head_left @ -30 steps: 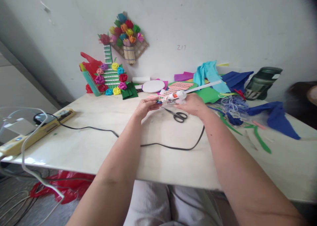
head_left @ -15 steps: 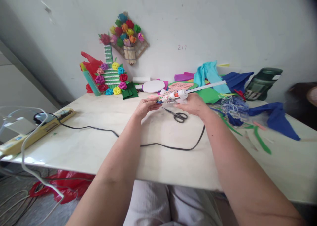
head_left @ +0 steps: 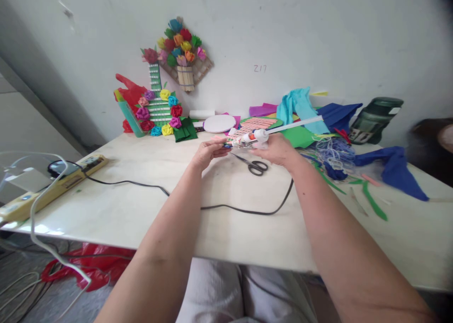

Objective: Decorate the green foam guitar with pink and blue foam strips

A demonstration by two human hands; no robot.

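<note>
My right hand [head_left: 279, 149] is closed around a white hot glue gun [head_left: 250, 137], its nozzle end pointing left. A long white glue stick [head_left: 295, 124] sticks out of its back, up to the right. In front of the nozzle, my left hand [head_left: 208, 154] has its thumb and fingers pinched together. Bits of pink and blue show at those fingertips, too small to name. Just below the glue gun, black-handled scissors [head_left: 257, 168] lie on the table, their blades pointing toward my left hand.
A black cord [head_left: 244, 211] crosses the table from a yellow power strip [head_left: 71, 180]. Paper-flower crafts [head_left: 159, 106] stand along the wall. At right are blue cloth-like sheets [head_left: 399, 165], tangled yarn [head_left: 334, 152], green scraps [head_left: 373, 200] and a dark green bottle [head_left: 375, 120].
Almost nothing differs. Both hands and the glue gun keep nearly the same place, with at most a slight shift at the glue gun.
</note>
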